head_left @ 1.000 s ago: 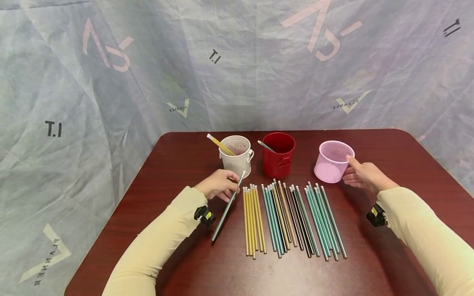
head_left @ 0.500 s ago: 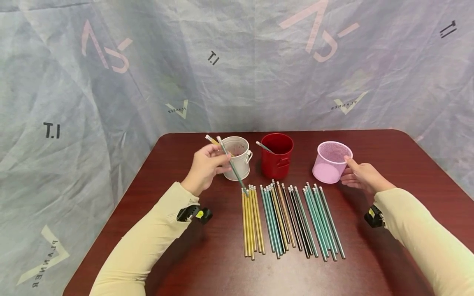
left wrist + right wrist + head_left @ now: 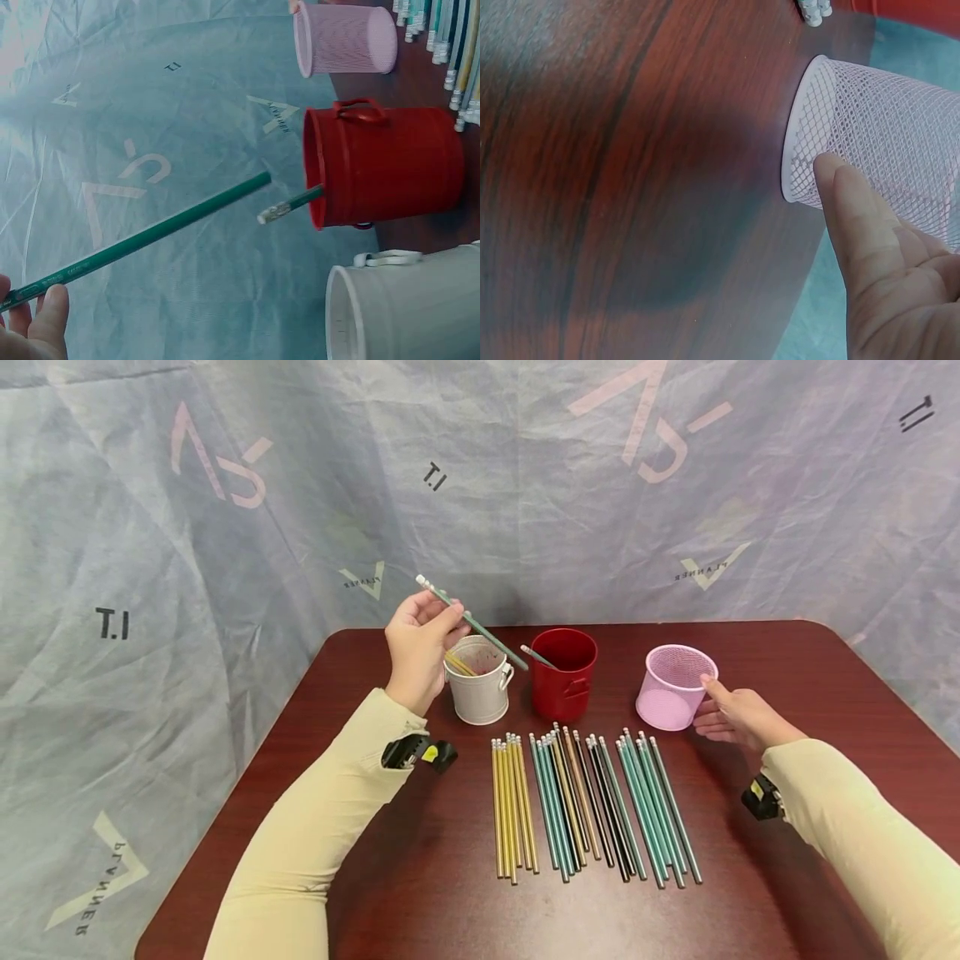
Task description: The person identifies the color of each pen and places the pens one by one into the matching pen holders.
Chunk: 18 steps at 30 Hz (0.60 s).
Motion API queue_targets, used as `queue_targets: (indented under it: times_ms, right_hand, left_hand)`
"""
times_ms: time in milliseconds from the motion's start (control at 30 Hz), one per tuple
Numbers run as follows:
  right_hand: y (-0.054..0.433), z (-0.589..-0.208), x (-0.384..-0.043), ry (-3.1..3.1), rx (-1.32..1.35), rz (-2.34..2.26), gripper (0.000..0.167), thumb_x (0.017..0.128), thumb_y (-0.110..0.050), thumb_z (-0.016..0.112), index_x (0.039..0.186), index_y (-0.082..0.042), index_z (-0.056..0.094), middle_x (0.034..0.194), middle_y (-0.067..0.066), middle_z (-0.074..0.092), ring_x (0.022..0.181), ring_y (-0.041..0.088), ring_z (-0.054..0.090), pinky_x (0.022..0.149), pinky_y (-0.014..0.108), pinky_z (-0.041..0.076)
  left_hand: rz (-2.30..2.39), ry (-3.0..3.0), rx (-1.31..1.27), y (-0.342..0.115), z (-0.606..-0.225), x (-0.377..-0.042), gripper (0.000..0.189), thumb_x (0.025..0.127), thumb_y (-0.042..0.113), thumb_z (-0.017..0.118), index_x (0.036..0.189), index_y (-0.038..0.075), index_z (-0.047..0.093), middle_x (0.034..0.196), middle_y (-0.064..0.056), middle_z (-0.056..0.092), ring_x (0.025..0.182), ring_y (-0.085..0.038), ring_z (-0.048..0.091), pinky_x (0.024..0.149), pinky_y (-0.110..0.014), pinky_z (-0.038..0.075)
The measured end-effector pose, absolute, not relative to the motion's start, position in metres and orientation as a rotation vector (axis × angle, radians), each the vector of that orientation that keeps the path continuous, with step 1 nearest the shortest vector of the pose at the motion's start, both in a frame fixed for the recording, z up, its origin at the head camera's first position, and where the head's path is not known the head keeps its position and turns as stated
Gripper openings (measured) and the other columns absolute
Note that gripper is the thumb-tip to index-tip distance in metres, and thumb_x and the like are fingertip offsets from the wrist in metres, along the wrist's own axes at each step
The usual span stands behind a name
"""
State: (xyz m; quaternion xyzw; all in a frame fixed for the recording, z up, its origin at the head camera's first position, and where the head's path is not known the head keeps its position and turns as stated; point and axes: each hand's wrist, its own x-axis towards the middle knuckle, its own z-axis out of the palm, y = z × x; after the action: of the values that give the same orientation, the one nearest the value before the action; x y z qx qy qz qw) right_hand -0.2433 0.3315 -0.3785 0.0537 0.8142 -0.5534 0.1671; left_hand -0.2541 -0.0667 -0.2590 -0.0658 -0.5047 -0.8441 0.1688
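Note:
My left hand (image 3: pixel 420 647) pinches a green pencil (image 3: pixel 483 631) above the white metal pail (image 3: pixel 480 697). The pencil slants, eraser up at the left, and its unsharpened end points toward the red pail (image 3: pixel 562 697). In the left wrist view, that end of the green pencil (image 3: pixel 172 225) stops short of the red pail's mouth (image 3: pixel 313 165). At the right, my right hand (image 3: pixel 742 718) holds the pink mesh cup (image 3: pixel 667 697), thumb at its rim. The right wrist view has the fingers (image 3: pixel 855 217) lying along the mesh wall.
A yellow pencil (image 3: pixel 459 664) leans in the white pail, and a green pencil (image 3: pixel 538 657) leans in the red one. Rows of yellow pencils (image 3: pixel 513 810), mixed pencils (image 3: pixel 581 810) and green pencils (image 3: pixel 660 810) lie on the dark red table (image 3: pixel 420 893). A grey cloth (image 3: pixel 480 510) hangs behind.
My left hand has lifted the green pencil from left of the yellow row up over the white pail, turning its plain end toward the red pail. The right hand stays at the mesh cup.

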Motion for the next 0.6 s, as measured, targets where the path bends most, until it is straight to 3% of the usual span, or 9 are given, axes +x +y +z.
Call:
queue_targets:
  times_ms: [200, 333, 500, 600]
  right_hand:
    - [0.333, -0.378, -0.243, 2.34, 0.156, -1.544, 0.081, 0.103, -0.046, 0.021, 0.128, 0.031, 0.026, 0.104, 0.034, 0.062, 0.082, 0.016, 0.068, 0.08, 0.035, 0.056]
    - [0.332, -0.377, -0.242, 2.331, 0.157, -1.554, 0.083, 0.102, -0.047, 0.021, 0.128, 0.032, 0.025, 0.108, 0.037, 0.06, 0.083, 0.017, 0.068, 0.082, 0.036, 0.055]
    - [0.33, -0.375, -0.241, 2.343, 0.166, -1.541, 0.084, 0.102, -0.049, 0.022, 0.129, 0.031, 0.025, 0.112, 0.039, 0.057, 0.087, 0.02, 0.067, 0.083, 0.037, 0.055]
    - [0.329, -0.375, -0.241, 2.351, 0.171, -1.53, 0.084, 0.102, -0.049, 0.021, 0.128, 0.031, 0.026, 0.113, 0.04, 0.056, 0.087, 0.021, 0.068, 0.082, 0.037, 0.055]
  left_hand:
    - [-2.368, -1.382, -0.21, -0.05, -0.244, -0.267, 0.024, 0.082, -0.017, 0.063, 0.085, 0.006, 0.056, 0.076, -0.004, 0.06, 0.063, -0.009, 0.062, 0.058, -0.021, 0.055]
    - [-2.323, -1.446, -0.231, -0.037, -0.239, -0.276, 0.024, 0.081, -0.017, 0.064, 0.083, 0.006, 0.056, 0.076, -0.005, 0.062, 0.067, -0.008, 0.062, 0.066, -0.024, 0.056]
    - [-2.196, -1.632, -0.252, -0.026, -0.246, -0.285, 0.021, 0.079, -0.014, 0.066, 0.079, 0.005, 0.059, 0.087, -0.021, 0.068, 0.073, -0.01, 0.064, 0.073, -0.023, 0.054]
    - [-2.133, -1.764, -0.248, -0.022, -0.253, -0.288, 0.019, 0.079, -0.013, 0.067, 0.078, 0.005, 0.06, 0.089, -0.021, 0.07, 0.076, -0.014, 0.065, 0.069, -0.02, 0.051]
